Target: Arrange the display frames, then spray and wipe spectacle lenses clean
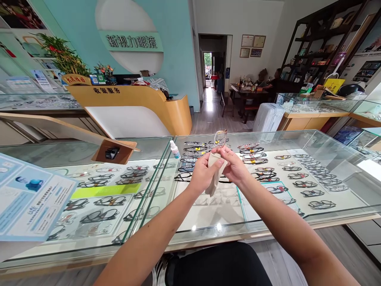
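Observation:
Above the glass counter, both hands meet in front of me. My left hand (203, 174) is closed on a beige cleaning cloth (212, 183), its thumb pressed on the fabric and the loose end hanging down. My right hand (235, 167) is closed around a pair of eyeglasses (220, 137), whose thin reddish-brown frame sticks up beyond the fingers. The cloth lies between the two hands; how far it wraps the glasses is hidden. A white spray bottle (175, 149) with a printed label stands on the counter, left of my hands.
Several rows of eyeglasses (297, 175) lie inside the glass display counter (208, 234). Left are a wooden box (114, 153) and a blue printed leaflet (32, 194). Beyond stand a cashier desk (178, 115) and a plastic-wrapped suitcase (268, 117). A person (275, 79) sits far back.

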Demonstrator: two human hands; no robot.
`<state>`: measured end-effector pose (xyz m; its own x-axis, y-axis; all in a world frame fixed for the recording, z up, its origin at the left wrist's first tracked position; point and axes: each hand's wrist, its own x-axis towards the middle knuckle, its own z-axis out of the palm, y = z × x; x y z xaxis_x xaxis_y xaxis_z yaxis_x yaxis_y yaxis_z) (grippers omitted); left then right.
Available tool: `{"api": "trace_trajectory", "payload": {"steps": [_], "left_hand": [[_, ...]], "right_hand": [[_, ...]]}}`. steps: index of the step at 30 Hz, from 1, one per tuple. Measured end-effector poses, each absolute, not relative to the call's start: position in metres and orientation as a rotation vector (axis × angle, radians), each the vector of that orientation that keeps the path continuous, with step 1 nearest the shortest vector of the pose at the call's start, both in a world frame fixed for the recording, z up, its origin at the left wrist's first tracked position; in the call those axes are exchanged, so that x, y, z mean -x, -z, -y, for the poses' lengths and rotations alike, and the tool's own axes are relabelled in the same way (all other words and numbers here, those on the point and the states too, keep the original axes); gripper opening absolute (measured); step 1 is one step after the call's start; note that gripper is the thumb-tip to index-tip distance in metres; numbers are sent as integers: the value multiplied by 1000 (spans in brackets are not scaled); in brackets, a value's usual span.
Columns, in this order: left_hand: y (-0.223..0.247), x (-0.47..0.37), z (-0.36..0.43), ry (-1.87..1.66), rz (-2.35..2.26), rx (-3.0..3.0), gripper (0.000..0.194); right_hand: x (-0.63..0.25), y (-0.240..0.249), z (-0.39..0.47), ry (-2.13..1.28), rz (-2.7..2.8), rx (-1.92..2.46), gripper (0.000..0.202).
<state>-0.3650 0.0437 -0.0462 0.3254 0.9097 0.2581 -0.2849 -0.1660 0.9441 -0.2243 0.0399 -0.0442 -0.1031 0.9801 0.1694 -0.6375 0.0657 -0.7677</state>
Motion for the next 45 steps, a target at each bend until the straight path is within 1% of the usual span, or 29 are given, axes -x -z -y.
{"api": "trace_trajectory", "payload": {"steps": [6,10,15,19,23,28,34,39,42,45], "left_hand": [[47,366,-46,-1347,-700,-1314,51],[48,369,-49,-1379,-714,-1352,59],[46,373,-53,-1242,-667,-1425,67],[39,379,-54,-1118,-583,-1512,63],[37,379,-52,-1029,-553,-1484,59],[41,377,-51,-1133,-655,-1396,60],[42,376,-48,-1207,-685,-1434,68],[40,380,-52,-1225,-633,-1640,65],[38,382,-56,-1198,-595,-1689,59],[39,382,-59,-1153,-586,-1678,61]], "right_hand": [[236,46,-34,-1440,865,543,46],[235,44,-34,-1450,888,528,47],[226,44,-38,-1480,862,548,45],[219,45,-42,-1484,808,545,40],[219,47,-44,-1516,774,531,43],[232,49,-37,-1531,768,520,50],[232,44,-32,-1529,890,516,47],[223,39,-34,-1489,865,547,38],[220,38,-36,-1464,871,538,39],[217,39,-40,-1433,893,551,41]]}}
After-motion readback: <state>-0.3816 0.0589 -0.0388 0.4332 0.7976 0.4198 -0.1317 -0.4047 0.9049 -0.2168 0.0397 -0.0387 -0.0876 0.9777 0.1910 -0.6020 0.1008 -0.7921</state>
